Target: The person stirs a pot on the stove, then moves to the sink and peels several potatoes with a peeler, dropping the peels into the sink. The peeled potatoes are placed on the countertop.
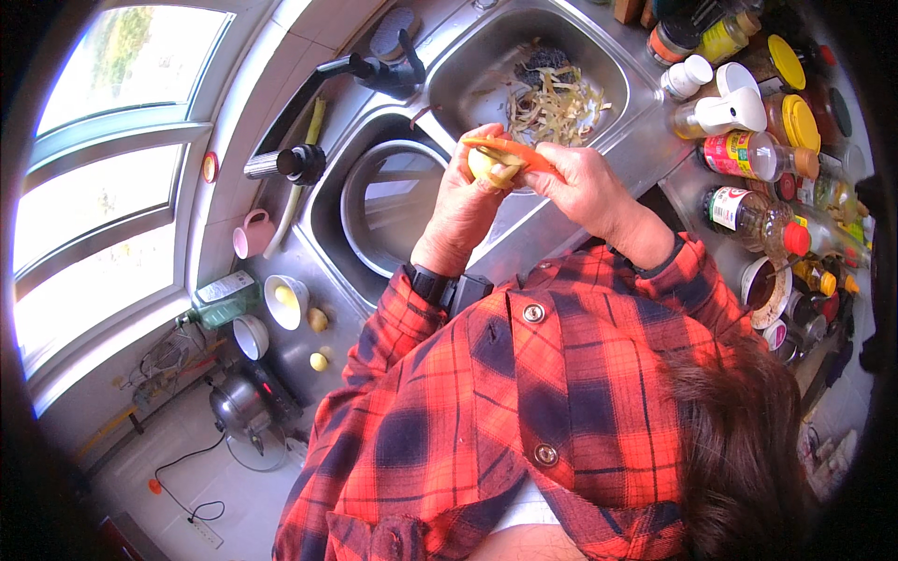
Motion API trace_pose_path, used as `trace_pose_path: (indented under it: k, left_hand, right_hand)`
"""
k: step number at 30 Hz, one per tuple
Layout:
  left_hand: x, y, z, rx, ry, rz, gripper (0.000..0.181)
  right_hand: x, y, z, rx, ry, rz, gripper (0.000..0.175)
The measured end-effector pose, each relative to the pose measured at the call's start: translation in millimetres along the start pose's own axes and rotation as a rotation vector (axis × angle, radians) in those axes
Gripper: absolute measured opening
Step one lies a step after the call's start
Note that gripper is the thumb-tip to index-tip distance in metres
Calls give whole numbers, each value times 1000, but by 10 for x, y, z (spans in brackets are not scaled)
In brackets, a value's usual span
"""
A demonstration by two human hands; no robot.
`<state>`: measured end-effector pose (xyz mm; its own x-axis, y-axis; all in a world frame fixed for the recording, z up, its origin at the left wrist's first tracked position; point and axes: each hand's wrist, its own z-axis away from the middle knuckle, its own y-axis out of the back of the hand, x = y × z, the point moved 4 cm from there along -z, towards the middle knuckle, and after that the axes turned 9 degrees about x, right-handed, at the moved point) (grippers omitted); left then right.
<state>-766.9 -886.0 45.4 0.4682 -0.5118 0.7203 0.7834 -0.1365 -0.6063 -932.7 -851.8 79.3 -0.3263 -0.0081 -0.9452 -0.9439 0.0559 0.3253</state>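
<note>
My left hand (459,200) grips a partly peeled potato (483,167) above the divider between the two sink basins. In my right hand (586,184) is an orange-handled peeler (537,160), which lies against the potato; a strip of brownish skin shows beside it, and the blade is hard to make out. A heap of pale peelings (558,112) lies in the far basin (470,91), beside a dark scouring pad (544,62). The near basin holds a round metal bowl (358,217) with what looks like water in it.
Left of the sink are a black faucet (382,76), a pink mug (254,235), a white bowl (286,308) with a pale yellow piece inside, and two small potatoes (318,320). Bottles and jars (751,217) crowd the right counter. An electric kettle (240,405) stands lower left.
</note>
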Motion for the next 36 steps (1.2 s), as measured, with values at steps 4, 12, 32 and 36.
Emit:
trace_pose_path:
  k: [4,12,32,36]
  left_hand:
    - [59,8,-9,-31,-38,-34,74]
    - [39,16,-26,-26,-46,55,83]
    - [-19,53,-20,-55,-96,129,73]
    - [25,36,-14,-66,-80,136,73]
  right_hand:
    - [29,-2,-6,14,-32,72,27]
    - [-80,-15,20,-26,73,5,26]
    - [47,-88,-19,8,-27,54,25]
    - [18,-91,-19,40,76,44,26]
